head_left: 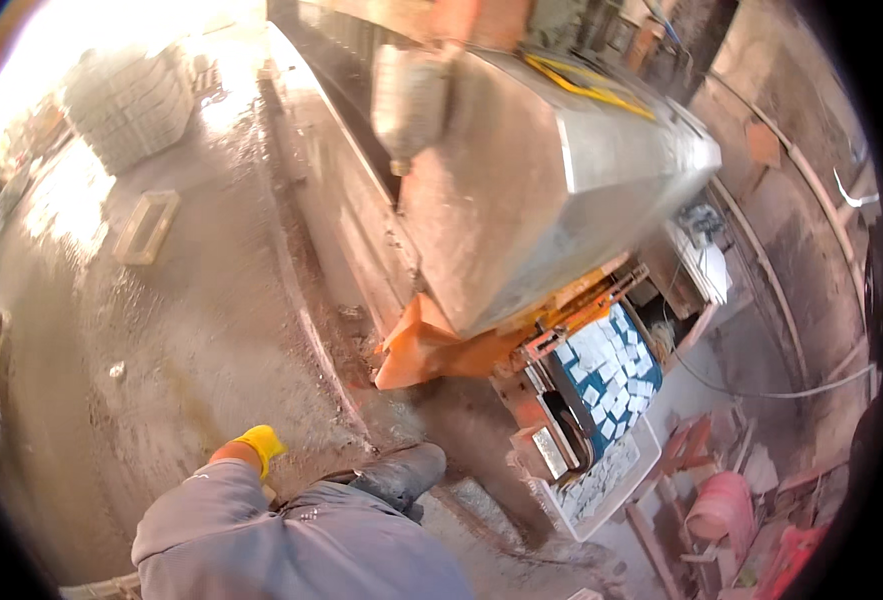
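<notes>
My left hand (262,444), in a yellow glove, hangs low beside my body at the lower left, over the wet floor. Motion and its small size smear the fingers, so neither their pose nor anything in them can be made out. My right hand is out of sight. Ahead and to the right stands a large metal machine housing (496,190) with an orange flap (421,352) at its lower corner. Beside it a blue conveyor belt (589,388) carries many white flat pieces (601,345). Below the belt's end, a white crate (647,455) holds more pale pieces.
A pale rectangular frame (148,228) lies on the wet floor (211,330) at left, with a wrapped stack (131,105) farther back. A pink bucket (721,508) sits among scrap at lower right. A raised edge (306,315) runs along the machine.
</notes>
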`<act>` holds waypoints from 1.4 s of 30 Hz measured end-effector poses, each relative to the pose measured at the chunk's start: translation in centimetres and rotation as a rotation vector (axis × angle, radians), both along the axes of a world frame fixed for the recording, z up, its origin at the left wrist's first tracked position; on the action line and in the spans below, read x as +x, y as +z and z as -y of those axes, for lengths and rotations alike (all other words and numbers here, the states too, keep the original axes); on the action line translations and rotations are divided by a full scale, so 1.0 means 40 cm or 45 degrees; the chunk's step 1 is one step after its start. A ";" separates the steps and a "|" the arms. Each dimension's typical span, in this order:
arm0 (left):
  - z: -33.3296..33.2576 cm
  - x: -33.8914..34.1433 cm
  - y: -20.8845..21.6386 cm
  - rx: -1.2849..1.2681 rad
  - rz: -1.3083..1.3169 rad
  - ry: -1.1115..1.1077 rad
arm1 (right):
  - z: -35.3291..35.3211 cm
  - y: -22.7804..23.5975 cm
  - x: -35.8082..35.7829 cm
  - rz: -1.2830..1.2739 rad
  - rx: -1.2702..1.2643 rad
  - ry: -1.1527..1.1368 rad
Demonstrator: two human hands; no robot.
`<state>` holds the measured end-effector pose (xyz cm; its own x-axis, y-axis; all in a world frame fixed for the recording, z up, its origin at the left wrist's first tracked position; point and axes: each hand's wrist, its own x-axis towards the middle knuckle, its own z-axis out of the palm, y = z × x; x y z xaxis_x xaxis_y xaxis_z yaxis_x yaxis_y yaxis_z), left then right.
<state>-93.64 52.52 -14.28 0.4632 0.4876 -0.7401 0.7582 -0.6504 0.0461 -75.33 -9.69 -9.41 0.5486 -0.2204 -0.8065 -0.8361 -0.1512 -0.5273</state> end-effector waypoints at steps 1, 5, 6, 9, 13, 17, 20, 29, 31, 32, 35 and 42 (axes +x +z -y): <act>0.018 -0.047 -0.005 -0.042 -0.004 0.108 | -0.020 -0.015 -0.004 -0.022 -0.010 0.058; 0.084 -0.137 0.084 -0.104 0.068 0.368 | -0.120 -0.053 0.018 -0.061 -0.070 0.327; 0.081 -0.164 0.094 -0.081 0.082 0.397 | -0.151 -0.059 0.027 -0.065 -0.087 0.401; 0.014 -0.189 0.117 0.030 0.215 0.504 | -0.275 -0.087 0.060 -0.046 -0.118 0.611; -0.142 -0.122 0.224 -0.010 0.585 0.678 | -0.402 -0.124 0.160 0.150 -0.269 0.902; -0.320 -0.197 0.197 0.008 0.769 0.814 | -0.758 -0.046 0.401 0.722 -0.041 0.963; -0.411 -0.377 0.104 0.045 0.656 0.973 | -1.224 0.250 0.435 1.056 0.020 1.136; -0.550 -0.932 0.078 -0.085 0.135 1.280 | -2.026 0.629 0.694 2.346 -0.506 1.326; -0.561 -1.017 0.050 -0.077 0.207 1.258 | -2.144 0.594 0.753 1.946 -0.831 1.446; -0.560 -1.045 0.037 0.001 0.256 1.344 | -2.202 0.601 0.757 1.628 -1.087 1.558; -0.665 -0.964 0.034 -0.099 0.247 1.510 | -2.386 0.614 0.800 1.354 -1.340 1.626; -1.015 -0.650 0.043 -0.269 0.366 1.564 | -2.877 0.595 0.903 1.437 -1.389 1.714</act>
<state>-119.65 93.13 -12.56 -0.0507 0.5929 -0.8037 0.7986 0.5073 0.3238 -39.23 105.40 14.39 0.7922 0.6047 0.0825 0.5979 -0.7961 0.0937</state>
